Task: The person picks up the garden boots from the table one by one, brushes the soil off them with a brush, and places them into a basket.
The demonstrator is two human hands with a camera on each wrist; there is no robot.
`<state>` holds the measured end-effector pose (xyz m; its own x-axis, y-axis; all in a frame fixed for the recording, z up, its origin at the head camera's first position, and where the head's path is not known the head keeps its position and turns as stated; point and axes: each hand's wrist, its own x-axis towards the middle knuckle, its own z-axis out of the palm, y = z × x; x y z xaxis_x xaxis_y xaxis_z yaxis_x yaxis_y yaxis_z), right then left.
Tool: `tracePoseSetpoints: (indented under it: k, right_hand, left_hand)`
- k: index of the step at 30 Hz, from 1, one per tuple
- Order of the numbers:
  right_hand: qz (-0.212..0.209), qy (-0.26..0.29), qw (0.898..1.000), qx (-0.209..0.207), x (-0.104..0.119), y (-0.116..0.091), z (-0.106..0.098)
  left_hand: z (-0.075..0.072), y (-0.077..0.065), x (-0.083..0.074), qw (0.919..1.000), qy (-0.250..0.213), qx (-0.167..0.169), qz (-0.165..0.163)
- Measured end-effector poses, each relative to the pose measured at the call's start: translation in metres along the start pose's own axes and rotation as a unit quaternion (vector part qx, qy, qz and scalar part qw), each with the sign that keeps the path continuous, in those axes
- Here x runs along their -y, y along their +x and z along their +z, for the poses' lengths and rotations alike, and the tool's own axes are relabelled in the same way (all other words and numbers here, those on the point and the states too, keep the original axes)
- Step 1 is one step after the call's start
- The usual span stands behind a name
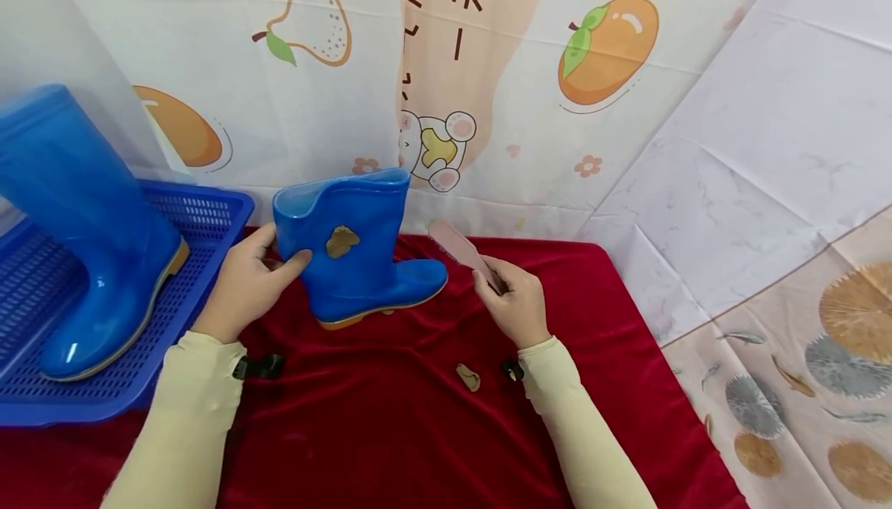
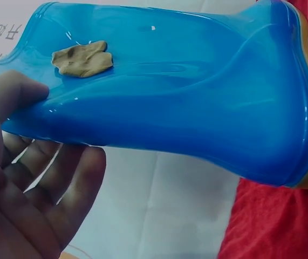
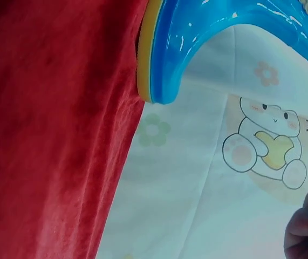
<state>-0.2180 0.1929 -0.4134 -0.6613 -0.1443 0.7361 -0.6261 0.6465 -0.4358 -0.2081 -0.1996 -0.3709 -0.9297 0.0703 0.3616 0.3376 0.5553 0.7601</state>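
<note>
A blue rain boot with a tan sole stands on the red cloth, its toe to the right. My left hand grips the back of its shaft near the top, thumb on the near side and fingers behind. A flat brown patch that looks like clay or mud sticks to the shaft; the left wrist view shows this brown patch close by my thumb. In my right hand is a pale pink brush, held by its handle, bristles facing the boot's toe but apart from it.
A second blue boot leans in a blue perforated basket at the left. One loose brown lump lies on the red cloth in front of my right hand. Behind the table hangs a printed white curtain.
</note>
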Motion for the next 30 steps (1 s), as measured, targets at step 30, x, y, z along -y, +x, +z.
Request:
tracePoseSetpoints:
  k: [30]
  right_hand:
    - [-0.182,0.026,0.982,0.037,0.083,0.036,0.056]
  left_hand:
    - [-0.002,-0.001,-0.011,0.9994,0.008,-0.033,0.009]
